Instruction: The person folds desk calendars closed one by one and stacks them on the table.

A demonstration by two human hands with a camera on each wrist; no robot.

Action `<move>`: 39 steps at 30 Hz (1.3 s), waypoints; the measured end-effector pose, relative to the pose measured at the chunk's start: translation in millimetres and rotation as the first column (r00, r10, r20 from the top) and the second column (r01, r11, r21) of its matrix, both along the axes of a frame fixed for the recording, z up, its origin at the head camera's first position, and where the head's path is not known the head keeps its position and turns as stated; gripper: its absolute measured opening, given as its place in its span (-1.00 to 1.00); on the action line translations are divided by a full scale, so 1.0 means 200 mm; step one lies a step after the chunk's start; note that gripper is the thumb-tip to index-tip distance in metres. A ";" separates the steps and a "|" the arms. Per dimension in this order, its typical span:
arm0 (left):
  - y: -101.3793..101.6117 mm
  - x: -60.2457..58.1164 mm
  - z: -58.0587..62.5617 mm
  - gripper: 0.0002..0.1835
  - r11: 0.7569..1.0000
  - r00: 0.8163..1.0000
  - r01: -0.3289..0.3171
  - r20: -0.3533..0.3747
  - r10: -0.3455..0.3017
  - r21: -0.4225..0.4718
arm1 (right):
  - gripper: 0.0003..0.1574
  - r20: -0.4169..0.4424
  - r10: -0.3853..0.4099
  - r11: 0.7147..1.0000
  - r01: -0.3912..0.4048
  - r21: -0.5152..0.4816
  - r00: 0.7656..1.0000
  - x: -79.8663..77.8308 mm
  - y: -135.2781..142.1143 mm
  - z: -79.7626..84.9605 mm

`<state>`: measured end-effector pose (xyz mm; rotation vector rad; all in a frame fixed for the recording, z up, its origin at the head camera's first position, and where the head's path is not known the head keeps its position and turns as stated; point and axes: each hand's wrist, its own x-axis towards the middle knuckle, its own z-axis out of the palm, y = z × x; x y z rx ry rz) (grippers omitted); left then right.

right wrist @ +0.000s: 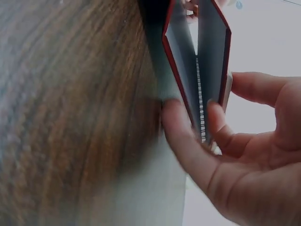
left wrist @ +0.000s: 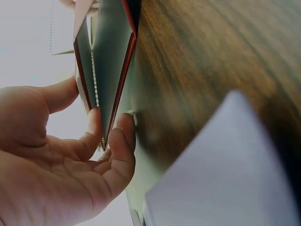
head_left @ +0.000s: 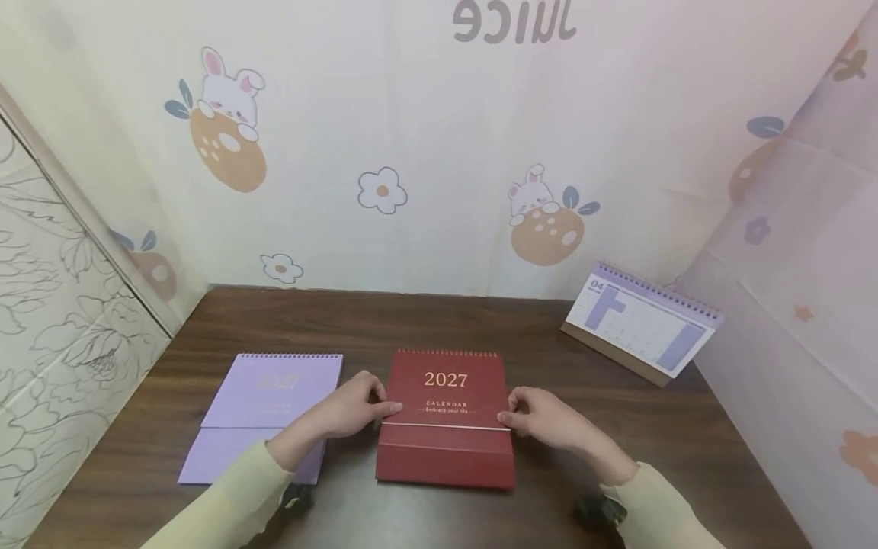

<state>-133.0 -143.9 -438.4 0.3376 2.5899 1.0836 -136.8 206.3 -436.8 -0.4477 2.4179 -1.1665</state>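
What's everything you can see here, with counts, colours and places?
Table: one, dark brown, centre
Red calendar: one, dark red, mid-table
Purple calendar: one, light purple, left of the red calendar
Month calendar: one, white, purple, brown, table's far right corner
Printed cloth: count unclear, whitish, behind and right of table
Floral panel: one, white, far left
Dark objects: two, blackish, near the wrists, unidentifiable
Sleeves: two, pale yellow, on forearms
Left hand: one, bare, pinching red calendar's left edge
Right hand: one, bare, pinching its right edge

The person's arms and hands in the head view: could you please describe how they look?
Both sleeves are pale yellow. The left hand and right hand are bare, without gloves. A small dark object shows by each cuff, too unclear to identify.
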 end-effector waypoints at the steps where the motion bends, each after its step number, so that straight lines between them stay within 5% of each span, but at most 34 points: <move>1: -0.01 0.00 0.00 -0.63 1.000 1.000 -0.001 -0.001 0.002 0.017 | -0.68 0.012 0.000 0.999 0.000 -0.039 1.000 0.00 0.00 -0.01; 8: -0.04 0.02 -0.01 -0.63 0.984 0.996 0.030 0.074 -0.043 0.175 | -0.62 0.128 -0.026 0.959 0.061 -0.276 0.991 0.01 -0.02 -0.04; 14: -0.05 0.03 -0.02 -0.63 0.970 0.998 -0.018 0.067 0.001 0.243 | -0.50 0.132 -0.111 0.949 0.145 -0.281 0.985 0.00 -0.04 -0.04; 22: -0.06 0.01 -0.02 -0.41 0.951 0.992 -0.125 0.044 0.117 0.282 | -0.02 0.110 -0.143 0.928 0.172 -0.331 0.984 -0.01 -0.08 -0.05; 27: -0.10 0.01 -0.02 -0.25 0.960 0.989 -0.149 0.018 0.149 0.236 | -0.03 0.089 -0.110 0.939 0.133 -0.317 0.990 -0.01 -0.12 -0.05; 39: -0.26 0.07 0.03 -0.46 0.956 0.970 -0.227 -0.041 0.238 0.186 | -0.24 0.036 -0.099 0.953 0.105 -0.284 0.994 0.03 -0.29 -0.04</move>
